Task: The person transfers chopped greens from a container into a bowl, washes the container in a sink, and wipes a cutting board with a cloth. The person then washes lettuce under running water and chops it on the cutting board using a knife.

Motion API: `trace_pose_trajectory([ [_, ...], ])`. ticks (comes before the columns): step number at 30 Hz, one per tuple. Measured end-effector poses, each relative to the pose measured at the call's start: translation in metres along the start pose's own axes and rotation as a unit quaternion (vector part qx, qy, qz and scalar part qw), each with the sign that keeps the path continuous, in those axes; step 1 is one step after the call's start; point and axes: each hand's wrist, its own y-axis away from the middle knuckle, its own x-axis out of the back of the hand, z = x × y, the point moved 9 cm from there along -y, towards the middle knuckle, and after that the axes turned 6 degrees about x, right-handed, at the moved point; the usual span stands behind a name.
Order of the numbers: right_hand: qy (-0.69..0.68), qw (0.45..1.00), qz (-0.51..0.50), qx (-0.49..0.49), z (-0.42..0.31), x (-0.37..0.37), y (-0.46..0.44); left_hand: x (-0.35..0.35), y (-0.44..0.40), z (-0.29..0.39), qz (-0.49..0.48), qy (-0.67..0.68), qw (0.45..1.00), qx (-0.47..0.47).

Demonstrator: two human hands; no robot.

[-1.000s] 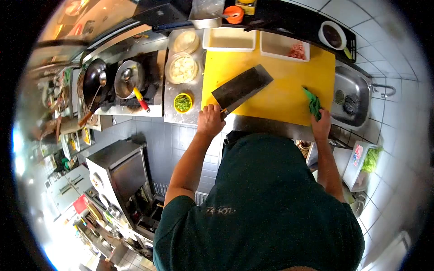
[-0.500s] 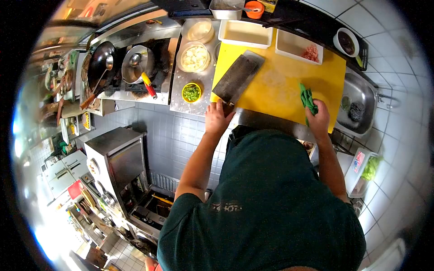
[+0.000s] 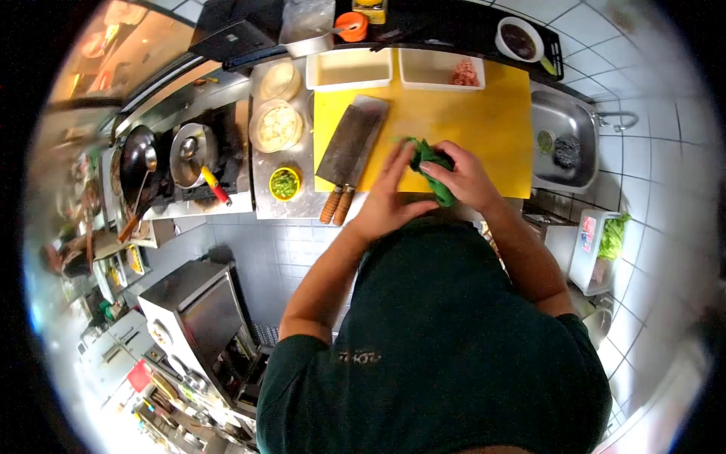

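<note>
A crumpled green cloth (image 3: 432, 168) is in my right hand (image 3: 465, 178), over the near part of the yellow cutting board (image 3: 484, 129). My left hand (image 3: 386, 200) is beside the cloth with its fingers stretched out and thumb apart; whether it touches the cloth I cannot tell. Left of that hand, two cleavers (image 3: 352, 144) lie together on the board, their wooden handles (image 3: 336, 204) sticking out over its near edge.
Along the board's far edge stand a white tray (image 3: 350, 69) and another tray (image 3: 423, 69) with pink meat. Bowls and chopped greens (image 3: 284, 184) are at left, beside the stove with pans (image 3: 189, 151). The sink (image 3: 567, 140) is at right.
My right hand has brought the green cloth leftward to the middle of the near edge. My left hand has left the cleaver handles and moved right, beside the cloth. The view has shifted.
</note>
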Motion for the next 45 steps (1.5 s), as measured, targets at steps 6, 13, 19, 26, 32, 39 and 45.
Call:
trace_pose_trajectory([
  [6,0.084,0.989,-0.018,0.121,-0.017,-0.017,0.019,0.028,0.009,-0.028,0.116,-0.057,0.99,0.047],
  [13,-0.03,0.993,0.091,-0.073,0.094,0.055,0.085,0.195,0.103,-0.147,0.462,0.04,0.857,0.224],
  [19,0.042,0.984,0.107,-0.137,0.131,0.073,0.114,0.272,0.125,-0.238,0.549,-0.107,0.79,0.251],
  [26,-0.017,0.98,0.086,-0.177,0.104,0.055,0.138,0.301,0.079,-0.32,0.412,-0.339,0.803,0.265],
  [32,0.001,0.936,0.323,-0.141,0.098,0.12,0.227,0.191,0.081,-0.161,0.329,-0.254,0.826,0.38],
  [39,0.161,0.742,0.619,-0.199,0.147,0.24,0.372,0.037,0.014,-0.131,0.11,-0.163,0.972,0.128],
  [45,0.519,0.612,0.458,-0.382,0.189,0.372,0.468,-0.066,-0.029,-0.019,-0.038,-0.266,0.963,-0.008],
])
